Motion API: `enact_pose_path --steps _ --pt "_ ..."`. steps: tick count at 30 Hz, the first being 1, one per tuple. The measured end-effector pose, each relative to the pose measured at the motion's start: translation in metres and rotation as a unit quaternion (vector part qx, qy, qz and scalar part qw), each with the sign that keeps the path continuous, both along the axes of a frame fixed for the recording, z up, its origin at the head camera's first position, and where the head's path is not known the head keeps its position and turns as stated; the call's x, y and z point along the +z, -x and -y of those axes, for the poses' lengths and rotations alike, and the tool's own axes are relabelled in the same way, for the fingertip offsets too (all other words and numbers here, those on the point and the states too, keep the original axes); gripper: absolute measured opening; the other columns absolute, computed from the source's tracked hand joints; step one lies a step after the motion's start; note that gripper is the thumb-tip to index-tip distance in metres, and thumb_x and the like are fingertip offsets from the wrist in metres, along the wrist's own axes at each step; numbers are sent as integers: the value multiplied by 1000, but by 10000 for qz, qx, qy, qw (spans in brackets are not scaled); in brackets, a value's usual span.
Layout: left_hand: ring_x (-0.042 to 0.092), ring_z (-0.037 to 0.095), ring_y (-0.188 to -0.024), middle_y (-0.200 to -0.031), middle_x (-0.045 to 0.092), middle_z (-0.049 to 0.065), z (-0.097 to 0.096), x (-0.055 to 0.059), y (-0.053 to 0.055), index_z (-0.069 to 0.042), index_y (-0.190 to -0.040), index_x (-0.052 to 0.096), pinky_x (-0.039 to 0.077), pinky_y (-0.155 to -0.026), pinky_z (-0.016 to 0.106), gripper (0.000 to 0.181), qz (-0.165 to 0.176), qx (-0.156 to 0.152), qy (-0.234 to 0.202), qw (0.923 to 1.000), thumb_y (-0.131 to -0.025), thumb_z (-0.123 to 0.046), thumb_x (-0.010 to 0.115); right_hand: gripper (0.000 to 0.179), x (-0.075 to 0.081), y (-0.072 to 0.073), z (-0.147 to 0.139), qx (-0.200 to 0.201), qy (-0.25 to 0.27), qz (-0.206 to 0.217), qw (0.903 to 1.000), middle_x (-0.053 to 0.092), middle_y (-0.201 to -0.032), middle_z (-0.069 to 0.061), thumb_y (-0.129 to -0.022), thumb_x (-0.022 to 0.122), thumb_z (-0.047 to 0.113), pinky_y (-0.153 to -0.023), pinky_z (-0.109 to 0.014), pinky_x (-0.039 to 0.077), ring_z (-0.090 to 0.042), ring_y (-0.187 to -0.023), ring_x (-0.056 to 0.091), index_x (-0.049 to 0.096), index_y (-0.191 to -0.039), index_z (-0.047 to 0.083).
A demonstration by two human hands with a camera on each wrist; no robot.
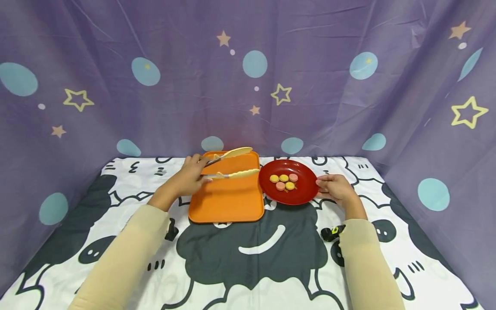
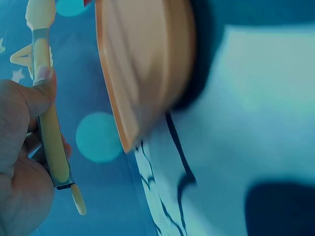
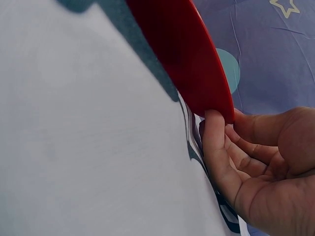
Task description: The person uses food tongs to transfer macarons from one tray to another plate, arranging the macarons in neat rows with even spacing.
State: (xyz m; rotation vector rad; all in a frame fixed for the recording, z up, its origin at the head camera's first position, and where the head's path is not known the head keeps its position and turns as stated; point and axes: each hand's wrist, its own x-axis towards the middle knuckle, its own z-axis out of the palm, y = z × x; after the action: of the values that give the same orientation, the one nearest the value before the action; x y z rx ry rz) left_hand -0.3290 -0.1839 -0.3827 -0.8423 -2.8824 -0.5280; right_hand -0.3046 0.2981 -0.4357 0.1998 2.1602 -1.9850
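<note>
My left hand [image 1: 192, 176] grips a pair of tongs [image 1: 243, 173] with cream-coloured tips, their arms spread apart over the orange tray [image 1: 228, 206]. In the left wrist view the thumb lies along one arm of the tongs [image 2: 51, 132]. A red plate [image 1: 302, 189] stands at the tray's right side, its left edge overlapping the tray's edge in the head view. Several small yellow and pink macarons [image 1: 284, 178] lie grouped on it. With thumb and fingers, my right hand [image 1: 336, 187] pinches the plate's right rim, as the right wrist view shows of the plate [image 3: 197, 64].
A cloth with black-and-white cartoon sheep [image 1: 279, 262] covers the table. Behind it hangs a purple curtain [image 1: 310, 120] with stars and blue dots. Dark wrist cameras sit at both sleeves, the right one [image 1: 331, 233] just above the cloth in the head view.
</note>
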Motion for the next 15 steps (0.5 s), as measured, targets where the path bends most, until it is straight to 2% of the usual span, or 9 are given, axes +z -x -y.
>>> enact_pose_path --steps 6,15 --pt "36 36 -112 -136 45 22 26 2 -6 3 -151 41 37 -95 52 68 67 245 -28 9997 -97 -24 72 39 1 0 0 1 2 -23 10000 67 -93 -6 -104 54 1 -77 -34 60 -14 -79 71 45 -137 -19" --pt "37 43 -115 -132 45 27 60 2 -18 7 -148 43 38 -95 59 74 -74 412 -73 9991 -90 -18 80 39 0 0 0 -7 -1 14 10000 67 -93 -6 -104 54 1 -77 -34 60 -14 -78 71 46 -136 -18"
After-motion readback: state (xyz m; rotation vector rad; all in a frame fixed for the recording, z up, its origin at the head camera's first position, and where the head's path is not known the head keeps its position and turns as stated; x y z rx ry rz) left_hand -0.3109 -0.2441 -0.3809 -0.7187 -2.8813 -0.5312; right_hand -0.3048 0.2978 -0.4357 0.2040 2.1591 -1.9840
